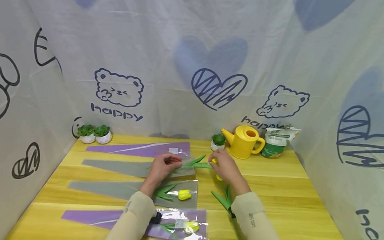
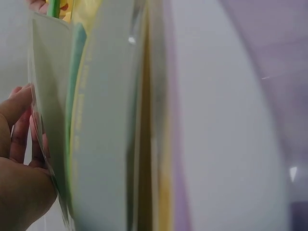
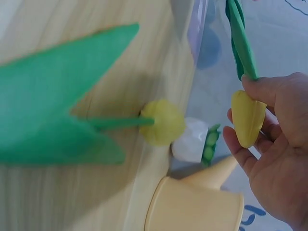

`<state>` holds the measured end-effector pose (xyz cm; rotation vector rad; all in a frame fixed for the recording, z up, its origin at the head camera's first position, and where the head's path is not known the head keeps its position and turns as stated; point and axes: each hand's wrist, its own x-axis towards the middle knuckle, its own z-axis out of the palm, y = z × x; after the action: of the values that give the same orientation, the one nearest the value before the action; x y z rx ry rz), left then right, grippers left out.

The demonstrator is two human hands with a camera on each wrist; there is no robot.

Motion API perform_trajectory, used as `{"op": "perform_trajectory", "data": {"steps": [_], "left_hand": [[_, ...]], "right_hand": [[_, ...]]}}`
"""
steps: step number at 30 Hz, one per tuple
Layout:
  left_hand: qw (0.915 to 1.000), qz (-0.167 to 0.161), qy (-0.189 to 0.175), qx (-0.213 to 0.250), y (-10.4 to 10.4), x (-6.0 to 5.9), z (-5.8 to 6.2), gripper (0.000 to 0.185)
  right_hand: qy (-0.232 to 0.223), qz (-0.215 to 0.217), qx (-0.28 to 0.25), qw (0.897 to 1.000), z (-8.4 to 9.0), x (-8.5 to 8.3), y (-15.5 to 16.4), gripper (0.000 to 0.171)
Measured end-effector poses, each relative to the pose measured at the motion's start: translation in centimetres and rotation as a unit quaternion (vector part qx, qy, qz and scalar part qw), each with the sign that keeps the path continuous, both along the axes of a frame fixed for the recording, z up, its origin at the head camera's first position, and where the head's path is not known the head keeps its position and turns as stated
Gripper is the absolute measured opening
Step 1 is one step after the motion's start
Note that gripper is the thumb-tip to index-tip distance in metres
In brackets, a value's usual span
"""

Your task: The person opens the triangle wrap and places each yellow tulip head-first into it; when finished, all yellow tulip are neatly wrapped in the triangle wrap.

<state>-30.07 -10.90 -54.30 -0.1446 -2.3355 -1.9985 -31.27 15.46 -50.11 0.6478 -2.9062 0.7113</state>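
Nearest the camera lay a purple sleeve with a yellow tulip already inside, our two forearms crossing just above it. Farther out, the fingers of our left hand were pinched on the open mouth of a grey sleeve, holding its clear front film apart from the backing; the left wrist view showed the fingertips pressed against that film. Our right hand had thumb and fingers curled around the bud of a yellow tulip, its green stem and leaves pointing toward the sleeve mouth, apparently just at the opening.

We judged the main risk to be the broad leaves catching on the film edge and crumpling or buckling the sleeve, since the grip sat on the bud, far from the leading end. The thin film could also slip from the left pinch and close.

A loose tulip lay on the table just under the right hand, and the yellow watering can and a small potted plant stood close behind it, so room to the rear right was tight. Another filled grey sleeve lay just nearer. The table's right side offered open room.
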Motion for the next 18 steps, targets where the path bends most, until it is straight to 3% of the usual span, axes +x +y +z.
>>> {"op": "perform_trajectory", "data": {"steps": [18], "left_hand": [[0.9995,-0.004,0.021,0.025,0.8,0.1,0.5,0.019]], "right_hand": [[-0.002,0.007,-0.027,1.000,-0.6,0.2,-3.6,0.005]]}}
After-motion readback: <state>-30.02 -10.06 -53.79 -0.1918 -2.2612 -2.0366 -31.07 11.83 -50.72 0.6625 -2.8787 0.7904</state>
